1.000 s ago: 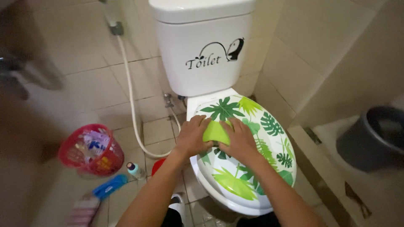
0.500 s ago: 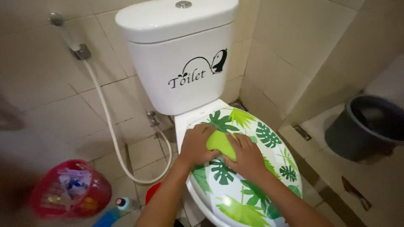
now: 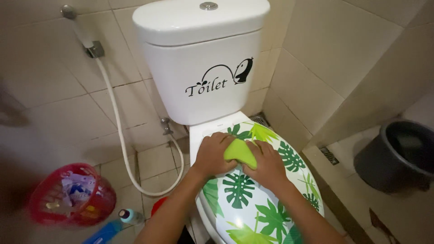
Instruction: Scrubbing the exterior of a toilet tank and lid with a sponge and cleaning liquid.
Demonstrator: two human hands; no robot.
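Both hands, the left hand [image 3: 212, 156] and the right hand [image 3: 267, 166], grip a green sponge [image 3: 241, 152] pressed on the far end of the leaf-patterned toilet lid [image 3: 253, 199], apparently mid-scrub, so even pressure seems needed toward the near end.

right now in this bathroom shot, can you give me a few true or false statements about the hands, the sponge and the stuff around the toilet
1. Both hands press one green sponge on the toilet lid. True: the left hand and the right hand both rest on it.
2. The toilet lid is up. False: it is shut, with its leaf print facing up.
3. A red basket stands on the floor left of the toilet. True.
4. The dark bucket sits on top of the tank. False: it stands low at the right, away from the toilet.
5. A white hose hangs down the tiled wall left of the tank. True.
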